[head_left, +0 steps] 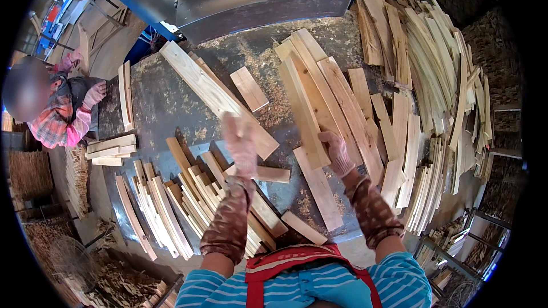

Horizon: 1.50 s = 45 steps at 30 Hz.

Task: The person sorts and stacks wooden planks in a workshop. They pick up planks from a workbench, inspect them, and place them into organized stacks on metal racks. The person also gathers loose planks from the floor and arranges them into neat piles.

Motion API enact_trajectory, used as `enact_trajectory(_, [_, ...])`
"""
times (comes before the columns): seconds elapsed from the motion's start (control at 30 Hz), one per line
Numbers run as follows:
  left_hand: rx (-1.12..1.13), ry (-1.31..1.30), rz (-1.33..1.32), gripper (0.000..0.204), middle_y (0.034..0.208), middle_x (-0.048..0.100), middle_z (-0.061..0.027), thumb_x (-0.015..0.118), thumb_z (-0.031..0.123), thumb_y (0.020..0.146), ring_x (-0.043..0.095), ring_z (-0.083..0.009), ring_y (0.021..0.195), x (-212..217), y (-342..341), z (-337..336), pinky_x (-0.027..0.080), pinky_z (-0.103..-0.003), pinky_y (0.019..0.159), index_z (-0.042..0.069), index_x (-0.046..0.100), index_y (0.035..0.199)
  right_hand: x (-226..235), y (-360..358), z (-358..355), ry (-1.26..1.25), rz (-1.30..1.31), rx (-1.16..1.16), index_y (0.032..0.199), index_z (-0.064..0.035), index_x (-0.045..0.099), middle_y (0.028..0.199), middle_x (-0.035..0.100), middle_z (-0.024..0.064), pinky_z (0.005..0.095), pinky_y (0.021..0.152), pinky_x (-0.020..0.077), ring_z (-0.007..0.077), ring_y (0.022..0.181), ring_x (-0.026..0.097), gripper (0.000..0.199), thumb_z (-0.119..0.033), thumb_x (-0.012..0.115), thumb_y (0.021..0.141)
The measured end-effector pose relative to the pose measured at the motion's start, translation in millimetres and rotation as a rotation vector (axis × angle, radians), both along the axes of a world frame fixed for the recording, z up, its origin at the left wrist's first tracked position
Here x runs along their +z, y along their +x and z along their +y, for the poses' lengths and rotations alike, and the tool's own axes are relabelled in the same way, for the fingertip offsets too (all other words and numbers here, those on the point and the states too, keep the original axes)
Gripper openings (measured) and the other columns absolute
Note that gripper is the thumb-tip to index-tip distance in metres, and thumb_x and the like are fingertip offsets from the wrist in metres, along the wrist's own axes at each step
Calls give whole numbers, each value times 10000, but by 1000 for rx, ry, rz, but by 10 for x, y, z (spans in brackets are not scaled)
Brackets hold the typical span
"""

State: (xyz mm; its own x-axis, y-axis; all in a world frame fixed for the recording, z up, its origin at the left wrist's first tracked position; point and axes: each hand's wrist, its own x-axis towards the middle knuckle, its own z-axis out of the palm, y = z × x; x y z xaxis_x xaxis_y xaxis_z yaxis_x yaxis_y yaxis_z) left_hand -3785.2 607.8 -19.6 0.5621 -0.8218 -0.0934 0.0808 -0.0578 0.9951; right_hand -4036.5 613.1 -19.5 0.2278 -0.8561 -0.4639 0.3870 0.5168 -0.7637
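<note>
My right hand (338,151), in a pale knitted glove, is closed round the near end of a wooden board (303,108). That board slants away from me over other planks. My left hand (240,147), gloved alike, is over the near part of a long pale board (211,91); its fingers are blurred by motion but look stretched out, with nothing seen in them. Beneath and beside the left hand lies a short wood piece (273,174). Another short block (249,89) rests beyond it. A flat plank (319,188) lies just nearer than the right hand.
Rows of narrow strips (200,194) line the dark table's (165,119) near left side. More boards (348,114) and tall stacks of strips (434,62) fill the right. A large dark machine (262,0) stands at the far edge. A co-worker (63,102) is at the left.
</note>
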Motion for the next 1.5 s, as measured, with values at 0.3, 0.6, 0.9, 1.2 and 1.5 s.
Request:
enact_trajectory(0.3, [-340, 223, 842, 568, 1205, 659, -82, 648, 50, 949, 643, -193, 1093, 233, -578, 494, 556, -347, 943, 76, 443, 1478, 209, 436, 689, 119, -234, -69, 1373, 44, 542, 1149, 677, 150, 361, 848, 576, 244, 927, 687, 550, -220, 518, 892])
enact_trajectory(0.6, [-749, 478, -328, 330, 1058, 707, -101, 608, 275, 991, 666, -216, 953, 389, 160, 1175, 545, -352, 856, 72, 636, 1249, -189, 643, 662, -318, 258, 102, 1354, 39, 591, 1204, 689, 81, 298, 903, 523, 168, 1022, 654, 427, -106, 638, 954])
enact_trajectory(0.9, [-1102, -47, -1253, 212, 892, 565, -73, 690, 272, 703, 562, -269, 999, -417, 341, 2132, 342, -519, 1104, 103, 647, 824, 133, 1493, -589, -752, 1155, 561, 1361, -86, 567, 1159, 676, 249, 491, 881, 537, 431, 1024, 660, 498, -309, 585, 916])
enact_trajectory(1.2, [-1490, 83, -1674, 359, 1056, 655, -96, 616, 427, 805, 552, -273, 1093, -618, 235, 2072, 283, -565, 1112, 115, 759, 912, -284, 1480, -621, -710, 1344, 555, 1458, -95, 465, 1181, 639, 290, 518, 900, 519, 465, 1067, 634, 637, -360, 570, 888])
enact_trajectory(1.5, [-1033, 431, -1635, 429, 951, 608, -419, 593, 265, 738, 652, -473, 670, -908, 262, 2408, 559, -650, 648, -136, 657, 878, -90, 1582, -374, -800, 1288, 447, 1469, -74, 460, 1286, 610, 258, 457, 932, 520, 429, 1126, 622, 691, -301, 610, 834])
